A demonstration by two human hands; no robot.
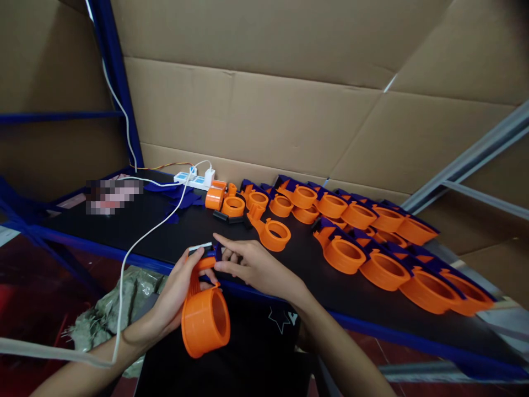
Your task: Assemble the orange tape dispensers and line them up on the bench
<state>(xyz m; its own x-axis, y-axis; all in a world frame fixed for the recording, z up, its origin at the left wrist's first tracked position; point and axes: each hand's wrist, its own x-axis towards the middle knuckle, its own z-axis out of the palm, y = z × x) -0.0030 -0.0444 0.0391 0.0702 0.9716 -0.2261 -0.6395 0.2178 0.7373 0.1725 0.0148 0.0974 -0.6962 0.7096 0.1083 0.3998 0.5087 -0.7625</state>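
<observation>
In front of my body, at the shelf's near edge, I have an orange tape dispenser (205, 322) with its empty ring hanging downward. My left hand (176, 295) is closed around its handle, the thumb on the black part by a white toothed blade (200, 246). My right hand (258, 267) is at the dispenser's head, thumb and curled fingers against the dark blue flap (217, 252), index finger stretched out above it. The inner fingertips are partly hidden. Beyond my right hand lies another orange dispenser (276, 235) without a visible blue flap.
Rows of orange dispensers with dark blue flaps (345, 255) fill the right of the black shelf (190, 231). Black strips (231, 219) lie near a white power strip (198, 179). Blue pieces (188, 199) lie left of them. A white cable (142, 242) crosses over my left forearm.
</observation>
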